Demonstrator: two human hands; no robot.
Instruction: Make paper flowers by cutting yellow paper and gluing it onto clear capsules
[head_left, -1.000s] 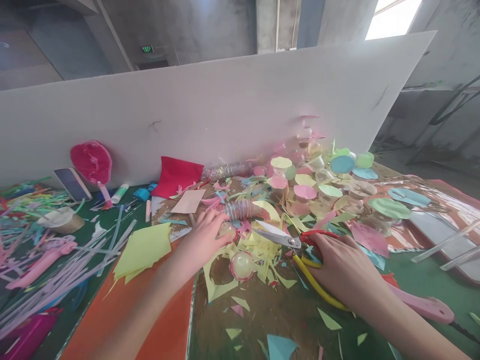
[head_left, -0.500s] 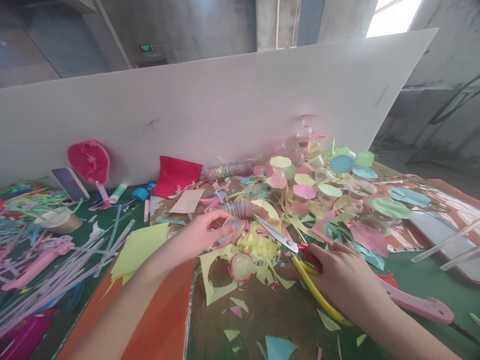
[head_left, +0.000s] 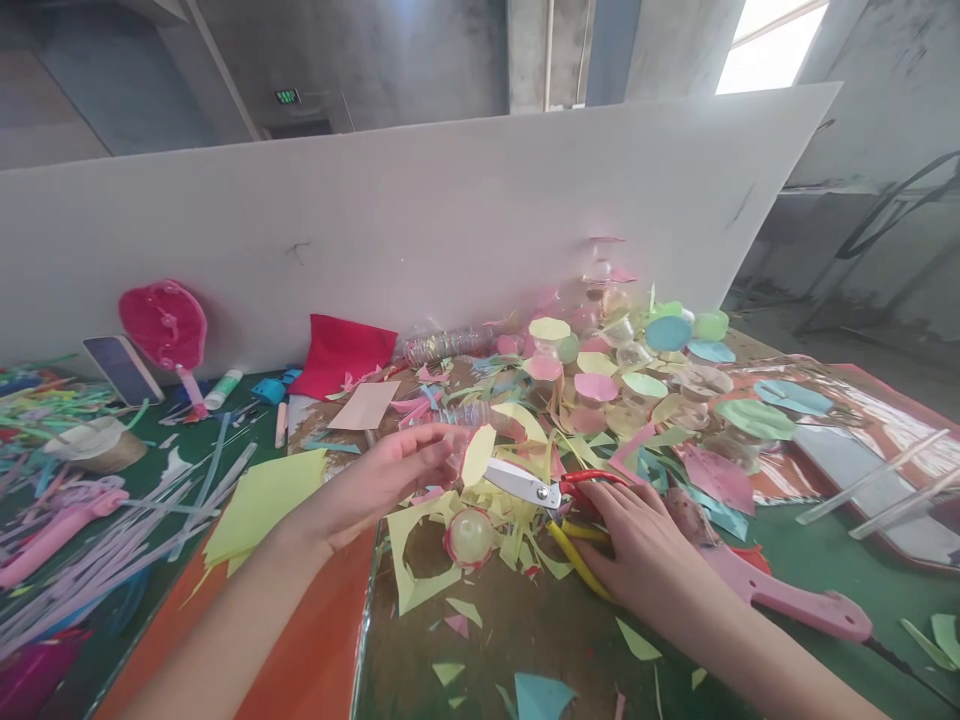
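Note:
My left hand (head_left: pixel 386 470) pinches a small clear plastic cup (head_left: pixel 455 455), partly hidden by my fingers. A pale yellow paper disc (head_left: pixel 478 456) covers the cup's right end, turned on edge. In my right hand (head_left: pixel 637 535) is a pair of scissors (head_left: pixel 525 486) with one red and one yellow handle. The blade tips point left and meet the lower edge of the disc; whether they cut into it I cannot tell. Below the hands lies another clear cup with a red rim (head_left: pixel 469 538), beside a yellow sheet with a round hole (head_left: pixel 409 590).
Yellow paper scraps (head_left: pixel 517 525) litter the board. Several cups topped with coloured discs (head_left: pixel 596 387) stand behind, before a white panel (head_left: pixel 420 220). A pink glue gun (head_left: pixel 795 600) lies right of my hand. Yellow sheets (head_left: pixel 266 505) and thin straws (head_left: pixel 180 510) lie left.
The scissors have swung lower, and their tips now meet the disc. The cup in my left hand has turned, bringing the disc's yellow face into view. The whole view has shifted slightly.

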